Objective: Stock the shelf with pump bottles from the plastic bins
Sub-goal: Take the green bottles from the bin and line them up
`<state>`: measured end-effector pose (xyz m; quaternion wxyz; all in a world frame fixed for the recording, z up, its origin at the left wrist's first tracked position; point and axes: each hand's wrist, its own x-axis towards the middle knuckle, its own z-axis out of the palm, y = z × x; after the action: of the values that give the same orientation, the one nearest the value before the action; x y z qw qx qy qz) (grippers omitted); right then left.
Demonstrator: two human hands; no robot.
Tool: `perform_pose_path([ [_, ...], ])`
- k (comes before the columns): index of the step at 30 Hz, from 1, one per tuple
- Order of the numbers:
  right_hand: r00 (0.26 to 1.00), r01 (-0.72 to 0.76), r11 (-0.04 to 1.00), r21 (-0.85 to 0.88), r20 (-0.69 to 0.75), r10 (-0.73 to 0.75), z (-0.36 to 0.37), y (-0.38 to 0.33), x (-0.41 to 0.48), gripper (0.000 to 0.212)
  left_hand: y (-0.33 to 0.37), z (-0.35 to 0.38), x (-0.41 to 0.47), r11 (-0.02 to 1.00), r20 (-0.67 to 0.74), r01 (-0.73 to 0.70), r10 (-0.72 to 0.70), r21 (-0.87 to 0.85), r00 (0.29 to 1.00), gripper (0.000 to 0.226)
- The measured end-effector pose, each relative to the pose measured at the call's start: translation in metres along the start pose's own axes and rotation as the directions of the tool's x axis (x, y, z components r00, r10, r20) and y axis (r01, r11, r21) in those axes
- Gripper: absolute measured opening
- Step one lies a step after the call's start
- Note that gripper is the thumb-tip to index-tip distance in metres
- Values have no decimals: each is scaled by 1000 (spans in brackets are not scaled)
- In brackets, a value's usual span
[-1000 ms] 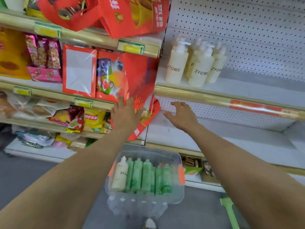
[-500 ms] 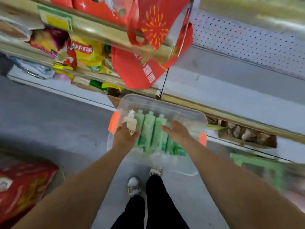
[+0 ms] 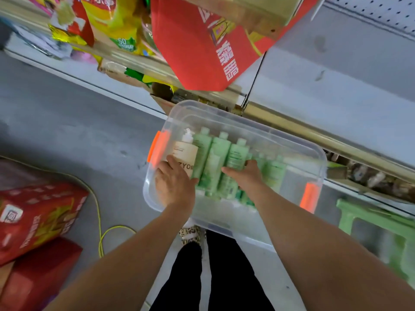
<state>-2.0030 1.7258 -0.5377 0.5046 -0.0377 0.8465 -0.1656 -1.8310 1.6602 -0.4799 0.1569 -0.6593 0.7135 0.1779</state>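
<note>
A clear plastic bin (image 3: pixel 248 122) with orange latches stands on the floor in front of my feet. One cream pump bottle (image 3: pixel 185 151) lies at its left end, beside several green bottles (image 3: pixel 216 158). Both hands are inside the bin. My left hand (image 3: pixel 174 185) grips the lower end of the cream bottle between thumb and fingers. My right hand (image 3: pixel 247 176) closes over one of the green bottles near the middle. The grey shelf board (image 3: pixel 336 86) lies above the bin.
A red gift bag (image 3: pixel 197 52) hangs over the shelf edge just above the bin, with snack packs (image 3: pixel 116 23) to its left. Red cartons (image 3: pixel 33 216) and a yellow cable (image 3: pixel 98 221) lie on the floor at left. A green stool (image 3: pixel 377 232) stands at right.
I have bent down from the shelf to the bin. Both hands dropped from shelf height into the bin and now hold bottles.
</note>
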Motion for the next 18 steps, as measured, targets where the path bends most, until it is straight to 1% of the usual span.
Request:
perform_pose_path([
  [1,1000,1,1000,19,-12,-1,1,1,2,98,-1,0,0,1000,-1,-2,2,-2,1000,88],
  [3,1000,-10,996,92,29,7,-1,5,3,79,-1,0,-1,996,51,38,-34,-82,998,85],
  [5,996,-37,981,192,88,21,-10,14,3,55,2,0,0,962,114,129,-104,-242,988,81],
  [6,996,-48,970,239,91,27,-16,18,2,45,2,0,1,931,143,169,-129,-324,981,79],
  [7,998,-46,968,248,61,32,-22,22,1,38,1,0,3,903,168,193,-138,-383,976,77],
  [8,1000,-28,979,200,15,26,-27,23,2,35,0,0,6,889,189,199,-130,-412,973,76],
  [9,1000,-1,993,120,-4,1,-30,21,3,39,-3,0,9,884,207,193,-112,-425,972,75],
  [10,1000,20,998,68,12,-21,-30,17,2,51,-6,-1,12,881,223,185,-93,-436,970,76],
  [12,996,17,998,57,88,-22,-20,4,0,84,-14,-2,17,865,251,179,-63,-470,966,82],
  [13,996,6,999,47,93,-11,-13,-2,-1,97,-18,-2,18,854,259,178,-53,-490,964,86],
  [14,998,4,1000,27,67,-6,-5,-5,-1,106,-21,-1,18,846,257,173,-44,-505,965,88],
  [15,1000,4,1000,9,23,-5,1,-6,1,110,-24,1,19,843,248,162,-35,-513,968,89],
  [16,1000,19,1000,-4,-22,-19,5,-5,4,110,-25,3,19,845,236,149,-28,-514,971,89],
  [18,996,46,999,-13,-76,-47,7,1,8,102,-26,7,21,845,221,134,-20,-518,975,89],
])
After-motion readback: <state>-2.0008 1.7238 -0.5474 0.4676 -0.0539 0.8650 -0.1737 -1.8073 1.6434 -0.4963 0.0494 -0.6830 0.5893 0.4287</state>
